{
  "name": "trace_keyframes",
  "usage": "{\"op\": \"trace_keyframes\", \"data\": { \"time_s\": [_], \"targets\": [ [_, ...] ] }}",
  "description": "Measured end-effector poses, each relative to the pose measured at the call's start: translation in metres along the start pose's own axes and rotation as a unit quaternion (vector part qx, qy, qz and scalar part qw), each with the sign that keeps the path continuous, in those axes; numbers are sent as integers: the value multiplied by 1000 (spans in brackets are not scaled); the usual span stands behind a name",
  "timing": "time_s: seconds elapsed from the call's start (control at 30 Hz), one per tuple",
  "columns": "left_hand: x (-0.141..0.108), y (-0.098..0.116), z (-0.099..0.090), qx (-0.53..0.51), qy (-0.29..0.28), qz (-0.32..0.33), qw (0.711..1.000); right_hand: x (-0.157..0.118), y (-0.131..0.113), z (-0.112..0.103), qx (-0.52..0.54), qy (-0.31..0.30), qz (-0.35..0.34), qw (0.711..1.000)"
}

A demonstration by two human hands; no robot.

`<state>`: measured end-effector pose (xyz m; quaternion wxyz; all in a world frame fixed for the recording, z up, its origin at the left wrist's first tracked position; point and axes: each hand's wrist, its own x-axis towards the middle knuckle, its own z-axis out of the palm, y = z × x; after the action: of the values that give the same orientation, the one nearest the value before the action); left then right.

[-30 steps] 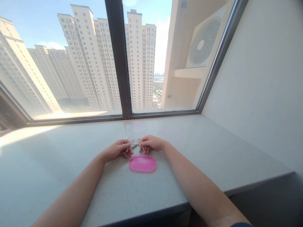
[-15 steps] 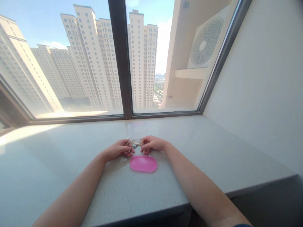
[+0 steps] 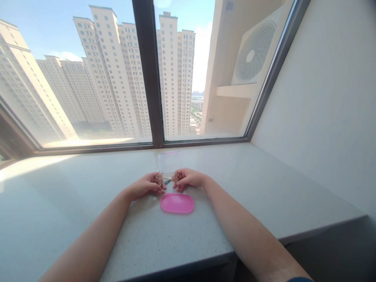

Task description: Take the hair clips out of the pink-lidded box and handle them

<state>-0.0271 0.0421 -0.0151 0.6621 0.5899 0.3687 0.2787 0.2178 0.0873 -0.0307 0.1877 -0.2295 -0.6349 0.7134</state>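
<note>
Thin tan cord (image 3: 159,179) lies in loops at the fingers of both hands, and a strand of it seems to run across the gap between them. My left hand (image 3: 149,184) is closed on the looped left part. Pinched fingers of my right hand (image 3: 187,179) hold the other bunch, a short distance to the right. Small dark slender pieces (image 3: 167,182) show between the hands; their kind is too small to make out. Just in front of the fingers sits a pink oval tray (image 3: 177,203) with a raised rim.
Behind the hands a clear zip bag (image 3: 170,161) lies on the pale speckled counter (image 3: 164,239). The window frame (image 3: 96,150) borders the counter's far side, and a white wall (image 3: 320,117) rises at the right. The counter's front edge (image 3: 205,261) is close to me.
The cord loops at my left fingers have shifted and look more bunched. Both hands stay in nearly the same place; the whole view has moved slightly.
</note>
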Motion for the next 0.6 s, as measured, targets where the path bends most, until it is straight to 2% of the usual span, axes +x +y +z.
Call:
{"op": "trace_keyframes", "data": {
  "time_s": [0.23, 0.6],
  "targets": [
    [1, -2, -2, -19, -8, 3, 1000, 1, 3, -2, -6, -4, -5, 1000],
    [-1, 3, 2, -21, 17, -20, 999, 1, 2, -1, -13, 0, 9, 1000]
  ]
}}
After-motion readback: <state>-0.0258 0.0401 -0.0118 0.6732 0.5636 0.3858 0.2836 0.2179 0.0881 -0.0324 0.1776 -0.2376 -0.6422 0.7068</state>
